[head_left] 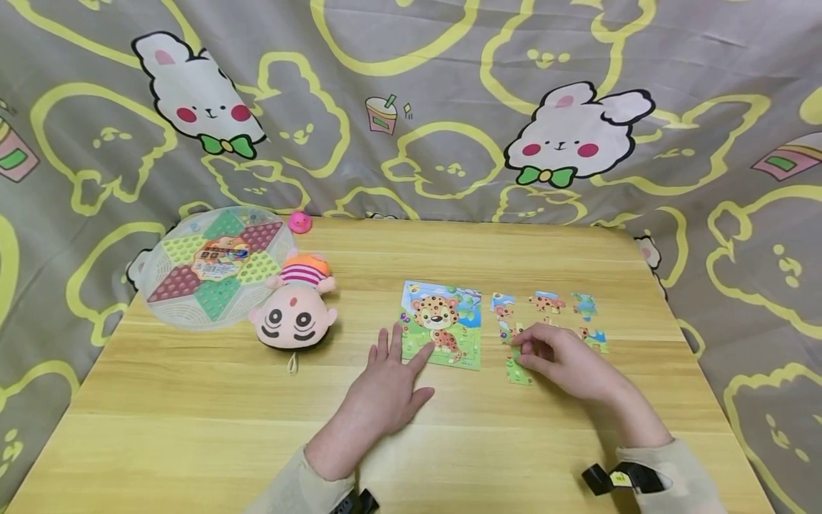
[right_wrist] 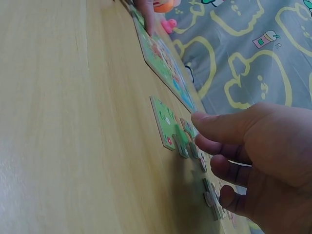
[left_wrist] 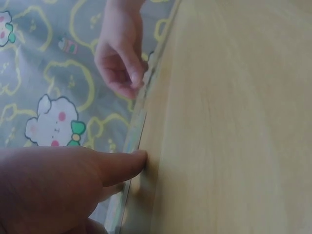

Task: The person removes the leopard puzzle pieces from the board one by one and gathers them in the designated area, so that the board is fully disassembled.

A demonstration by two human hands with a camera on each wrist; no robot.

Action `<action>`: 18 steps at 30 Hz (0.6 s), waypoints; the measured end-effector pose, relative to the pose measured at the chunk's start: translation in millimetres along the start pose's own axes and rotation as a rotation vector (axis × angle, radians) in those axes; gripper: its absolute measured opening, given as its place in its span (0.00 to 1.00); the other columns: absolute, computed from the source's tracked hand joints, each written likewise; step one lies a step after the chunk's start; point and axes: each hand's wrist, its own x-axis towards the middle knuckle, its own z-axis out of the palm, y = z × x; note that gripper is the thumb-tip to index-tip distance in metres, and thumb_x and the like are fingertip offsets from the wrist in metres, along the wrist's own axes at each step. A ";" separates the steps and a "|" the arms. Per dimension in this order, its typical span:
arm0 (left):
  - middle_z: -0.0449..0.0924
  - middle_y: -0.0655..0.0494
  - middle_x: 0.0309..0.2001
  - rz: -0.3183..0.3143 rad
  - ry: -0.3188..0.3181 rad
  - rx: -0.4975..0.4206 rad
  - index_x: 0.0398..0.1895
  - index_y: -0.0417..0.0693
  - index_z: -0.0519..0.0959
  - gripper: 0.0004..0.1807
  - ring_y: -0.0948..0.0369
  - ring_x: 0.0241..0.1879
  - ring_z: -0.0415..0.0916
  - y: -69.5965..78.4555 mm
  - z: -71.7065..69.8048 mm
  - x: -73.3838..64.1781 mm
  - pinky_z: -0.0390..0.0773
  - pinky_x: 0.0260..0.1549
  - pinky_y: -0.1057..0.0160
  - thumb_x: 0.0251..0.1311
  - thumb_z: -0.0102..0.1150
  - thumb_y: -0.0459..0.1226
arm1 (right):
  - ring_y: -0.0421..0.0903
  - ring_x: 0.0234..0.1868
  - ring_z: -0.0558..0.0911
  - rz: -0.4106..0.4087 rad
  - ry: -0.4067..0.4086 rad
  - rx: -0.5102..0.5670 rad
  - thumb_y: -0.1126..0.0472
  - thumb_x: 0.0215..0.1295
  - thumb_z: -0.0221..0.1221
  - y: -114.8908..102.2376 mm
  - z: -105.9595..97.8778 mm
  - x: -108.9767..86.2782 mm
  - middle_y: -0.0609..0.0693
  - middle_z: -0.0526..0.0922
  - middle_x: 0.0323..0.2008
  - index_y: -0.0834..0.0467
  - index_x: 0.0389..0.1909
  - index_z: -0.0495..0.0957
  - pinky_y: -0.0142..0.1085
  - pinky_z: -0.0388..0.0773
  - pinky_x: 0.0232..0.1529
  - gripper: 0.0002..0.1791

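A square leopard jigsaw puzzle (head_left: 457, 308) lies flat on the table. My left hand (head_left: 385, 389) is spread, its fingertips resting on the puzzle's lower left part. To the right, loose jigsaw pieces with bits of a leopard scene lie in rough rows. My right hand (head_left: 568, 360) hovers over the left side of these pieces, with thumb and fingers bent and no piece visible between them. Just below its fingertips lies a green corner piece (head_left: 517, 371), also seen as a green piece (right_wrist: 162, 119) in the right wrist view. The hand hides some pieces.
At the left of the wooden table (head_left: 225, 428) lie a round Chinese checkers board (head_left: 186, 296) and a plush doll (head_left: 295, 314). A small pink toy (head_left: 300, 222) sits near the back edge. A patterned grey curtain (head_left: 443, 93) hangs behind and at the sides.
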 end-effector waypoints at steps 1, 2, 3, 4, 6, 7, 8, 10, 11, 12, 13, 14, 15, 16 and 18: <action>0.40 0.23 0.80 0.004 0.003 0.003 0.85 0.62 0.59 0.40 0.25 0.77 0.43 -0.3 0.2 0.1 0.58 0.74 0.35 0.76 0.55 0.59 | 0.43 0.36 0.77 -0.004 0.000 0.000 0.64 0.73 0.67 -0.2 0.2 0.4 0.42 0.81 0.37 0.54 0.51 0.84 0.33 0.75 0.35 0.09; 0.40 0.23 0.80 0.010 0.006 0.006 0.85 0.62 0.59 0.39 0.25 0.77 0.43 -0.6 0.5 0.0 0.58 0.74 0.35 0.76 0.55 0.59 | 0.43 0.36 0.76 -0.010 0.001 0.002 0.64 0.74 0.67 -0.7 0.3 0.8 0.42 0.81 0.37 0.54 0.51 0.84 0.33 0.75 0.35 0.09; 0.41 0.22 0.80 0.014 0.009 0.008 0.85 0.61 0.60 0.39 0.25 0.77 0.44 -0.7 0.5 0.0 0.59 0.74 0.36 0.76 0.56 0.59 | 0.43 0.36 0.76 -0.014 0.001 0.003 0.64 0.74 0.67 -1.2 0.5 1.3 0.42 0.81 0.37 0.54 0.51 0.84 0.33 0.75 0.35 0.09; 0.41 0.22 0.80 0.019 0.011 0.009 0.85 0.61 0.60 0.39 0.25 0.77 0.44 -1.1 0.6 0.2 0.59 0.74 0.36 0.76 0.56 0.59 | 0.43 0.36 0.76 -0.018 -0.001 0.004 0.64 0.74 0.66 -2.0 0.7 2.2 0.42 0.80 0.37 0.54 0.51 0.84 0.33 0.75 0.35 0.09; 0.42 0.21 0.79 0.025 0.013 0.008 0.85 0.60 0.61 0.39 0.24 0.77 0.44 -1.6 0.2 -0.2 0.59 0.74 0.37 0.76 0.56 0.59 | 0.44 0.36 0.76 -0.022 -0.004 0.010 0.64 0.74 0.66 -4.1 1.2 4.1 0.42 0.80 0.36 0.54 0.51 0.84 0.33 0.75 0.35 0.09; 0.42 0.21 0.79 0.028 0.013 0.007 0.85 0.60 0.61 0.39 0.24 0.77 0.45 -1.6 -0.1 -0.3 0.59 0.74 0.37 0.75 0.57 0.58 | 0.44 0.36 0.77 -0.021 -0.006 0.011 0.64 0.74 0.66 -5.1 1.4 5.0 0.42 0.81 0.36 0.54 0.51 0.85 0.33 0.75 0.35 0.09; 0.42 0.21 0.79 0.030 0.012 0.005 0.85 0.61 0.61 0.39 0.24 0.77 0.45 -1.7 -0.2 -0.4 0.59 0.74 0.37 0.75 0.57 0.58 | 0.44 0.35 0.77 -0.023 -0.008 0.013 0.64 0.74 0.66 -6.3 1.6 6.0 0.42 0.81 0.36 0.54 0.51 0.85 0.33 0.75 0.35 0.08; 0.42 0.21 0.79 0.035 0.010 -0.001 0.85 0.61 0.61 0.39 0.24 0.76 0.45 -2.1 -0.8 -0.6 0.59 0.74 0.37 0.75 0.57 0.58 | 0.44 0.35 0.77 -0.029 -0.011 0.016 0.64 0.74 0.67 -8.3 1.9 8.5 0.43 0.81 0.36 0.54 0.51 0.85 0.33 0.76 0.35 0.09; 0.42 0.21 0.79 0.036 0.009 -0.003 0.85 0.62 0.60 0.39 0.24 0.77 0.44 -2.1 -1.1 -0.8 0.59 0.74 0.37 0.75 0.57 0.58 | 0.45 0.35 0.77 -0.031 -0.014 0.017 0.64 0.74 0.67 -9.4 2.0 9.6 0.43 0.81 0.36 0.54 0.52 0.85 0.33 0.76 0.35 0.09; 0.42 0.21 0.79 0.036 0.009 -0.006 0.85 0.62 0.60 0.39 0.23 0.76 0.44 -2.0 -1.3 -1.1 0.59 0.74 0.37 0.75 0.57 0.58 | 0.45 0.35 0.77 -0.036 -0.015 0.018 0.64 0.74 0.67 -10.3 2.0 10.8 0.42 0.82 0.36 0.54 0.52 0.85 0.33 0.76 0.35 0.09; 0.41 0.21 0.79 0.036 0.010 -0.005 0.85 0.63 0.60 0.39 0.23 0.76 0.43 -1.7 -1.6 -1.6 0.59 0.74 0.36 0.75 0.57 0.58 | 0.45 0.35 0.77 -0.040 -0.017 0.019 0.64 0.74 0.67 -11.2 2.0 11.9 0.42 0.82 0.37 0.54 0.52 0.85 0.33 0.76 0.35 0.09; 0.41 0.21 0.79 0.034 0.011 -0.009 0.85 0.64 0.59 0.40 0.23 0.76 0.42 -1.1 -1.8 -2.0 0.58 0.74 0.35 0.75 0.57 0.59 | 0.46 0.35 0.78 -0.047 -0.018 0.018 0.64 0.73 0.67 -11.9 2.0 12.8 0.42 0.82 0.37 0.54 0.52 0.85 0.33 0.76 0.35 0.09; 0.40 0.21 0.79 0.034 0.013 -0.007 0.86 0.65 0.58 0.40 0.22 0.76 0.41 -0.3 -2.2 -2.5 0.57 0.74 0.34 0.75 0.57 0.60 | 0.46 0.35 0.78 -0.052 -0.019 0.017 0.64 0.74 0.67 -12.6 1.8 13.8 0.42 0.82 0.37 0.54 0.52 0.85 0.34 0.76 0.35 0.09; 0.40 0.21 0.80 0.034 0.017 -0.001 0.86 0.67 0.56 0.41 0.21 0.76 0.40 0.9 -2.3 -2.9 0.56 0.73 0.32 0.74 0.56 0.61 | 0.46 0.35 0.78 -0.055 -0.020 0.017 0.63 0.74 0.67 -13.3 1.5 14.5 0.42 0.82 0.37 0.54 0.52 0.85 0.34 0.76 0.35 0.09; 0.37 0.21 0.80 0.034 0.020 0.009 0.86 0.71 0.53 0.43 0.19 0.75 0.38 3.9 -2.0 -3.4 0.53 0.72 0.28 0.73 0.54 0.65 | 0.46 0.36 0.78 -0.062 -0.018 0.010 0.63 0.74 0.67 -14.4 1.0 15.8 0.41 0.83 0.37 0.53 0.51 0.85 0.34 0.76 0.35 0.09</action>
